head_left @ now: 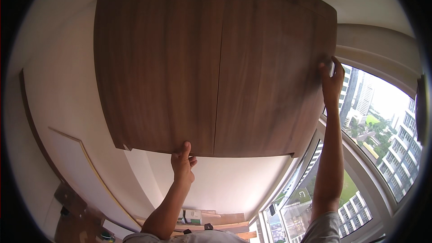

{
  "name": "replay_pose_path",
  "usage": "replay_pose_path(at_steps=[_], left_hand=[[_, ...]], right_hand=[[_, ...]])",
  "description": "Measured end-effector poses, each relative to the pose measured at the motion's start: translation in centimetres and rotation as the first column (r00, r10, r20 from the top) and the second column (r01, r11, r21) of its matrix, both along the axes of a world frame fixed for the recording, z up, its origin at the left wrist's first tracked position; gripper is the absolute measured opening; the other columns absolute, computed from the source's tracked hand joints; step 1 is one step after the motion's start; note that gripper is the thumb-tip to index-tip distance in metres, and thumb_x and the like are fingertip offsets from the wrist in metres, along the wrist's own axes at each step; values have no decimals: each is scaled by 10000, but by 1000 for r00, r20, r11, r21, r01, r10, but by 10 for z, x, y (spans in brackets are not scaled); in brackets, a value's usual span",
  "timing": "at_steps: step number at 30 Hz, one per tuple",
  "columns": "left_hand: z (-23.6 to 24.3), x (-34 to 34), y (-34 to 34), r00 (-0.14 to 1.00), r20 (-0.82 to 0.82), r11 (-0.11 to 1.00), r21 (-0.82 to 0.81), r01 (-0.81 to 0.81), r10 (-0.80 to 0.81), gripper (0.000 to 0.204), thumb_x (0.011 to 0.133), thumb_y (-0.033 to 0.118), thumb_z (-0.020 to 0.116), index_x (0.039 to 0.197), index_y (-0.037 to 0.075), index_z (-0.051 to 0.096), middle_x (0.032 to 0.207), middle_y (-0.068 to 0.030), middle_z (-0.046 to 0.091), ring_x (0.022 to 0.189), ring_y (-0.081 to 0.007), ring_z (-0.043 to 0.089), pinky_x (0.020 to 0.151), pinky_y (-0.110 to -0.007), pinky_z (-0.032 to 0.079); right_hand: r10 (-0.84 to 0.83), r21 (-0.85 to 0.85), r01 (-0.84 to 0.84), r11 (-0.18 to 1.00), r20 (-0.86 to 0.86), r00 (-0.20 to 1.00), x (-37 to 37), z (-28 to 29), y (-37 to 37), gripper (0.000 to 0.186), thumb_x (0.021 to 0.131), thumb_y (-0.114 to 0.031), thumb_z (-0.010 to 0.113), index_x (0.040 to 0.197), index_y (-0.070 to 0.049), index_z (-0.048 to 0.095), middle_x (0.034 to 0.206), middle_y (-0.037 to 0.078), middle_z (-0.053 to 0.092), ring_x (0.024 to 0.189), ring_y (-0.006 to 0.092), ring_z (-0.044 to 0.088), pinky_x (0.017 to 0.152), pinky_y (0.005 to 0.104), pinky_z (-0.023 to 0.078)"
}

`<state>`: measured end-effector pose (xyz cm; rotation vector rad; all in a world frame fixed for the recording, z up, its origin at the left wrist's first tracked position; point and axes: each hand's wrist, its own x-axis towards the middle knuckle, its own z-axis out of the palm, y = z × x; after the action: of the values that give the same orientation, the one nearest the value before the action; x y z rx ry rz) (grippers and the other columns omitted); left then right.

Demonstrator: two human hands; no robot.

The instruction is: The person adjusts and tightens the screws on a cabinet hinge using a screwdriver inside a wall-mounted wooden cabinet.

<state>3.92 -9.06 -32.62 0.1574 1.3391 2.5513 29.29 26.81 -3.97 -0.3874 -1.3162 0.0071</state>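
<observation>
A large dark brown wood-grain wall cabinet (157, 67) fills the upper middle, with a thin vertical seam between its two door panels. At its lower edge, left of the seam, my left hand (182, 166) grips with the thumb pressed on the front and the other fingers curled below. Higher up, my right hand (332, 81) holds the cabinet's right edge, thumb on the front panel and fingers round the side. Both arms are raised. What lies behind the edges at my fingertips is hidden.
A large window (373, 121) with a pale frame stands to the right, showing tall buildings and greenery. Low on the left, a white panel (85, 166) with a brown edge leans by the wall. Wooden boards (225, 219) and a small box (193, 216) lie below.
</observation>
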Motion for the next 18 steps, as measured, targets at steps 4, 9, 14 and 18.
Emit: replay_pose_path(at_steps=[4,9,14,18], left_hand=[[2,-1,-5,999,45,1000,8,-29,28,611,757,545,892,1113,151,588,923,42,554,690,-89,537,682,-277,503],[-4,-3,-8,996,91,1000,16,2,-3,597,774,519,889,1096,115,589,926,28,531,722,-108,542,716,-284,507],[-9,12,-9,996,66,998,-20,61,-59,561,819,481,857,1143,122,572,900,13,537,745,-128,559,738,-292,501],[-43,44,-32,848,-529,974,-205,-92,-31,351,926,211,775,1183,28,622,1079,-89,655,886,-138,635,822,-287,528]], right_hand=[[330,101,-327,940,-10,944,8,-15,-109,401,928,-231,758,1267,-45,652,1243,157,644,1205,272,612,1078,403,453],[21,402,-183,897,377,926,128,-80,-245,415,1040,-266,535,1164,100,685,1106,278,675,1052,380,691,958,436,576],[290,658,-481,579,385,876,134,-88,-297,315,1049,-282,547,1146,7,625,884,173,605,807,263,643,909,476,524],[759,17,-871,491,482,437,126,-110,-342,185,1050,-215,568,1162,-70,596,919,22,566,690,94,561,782,341,507]])
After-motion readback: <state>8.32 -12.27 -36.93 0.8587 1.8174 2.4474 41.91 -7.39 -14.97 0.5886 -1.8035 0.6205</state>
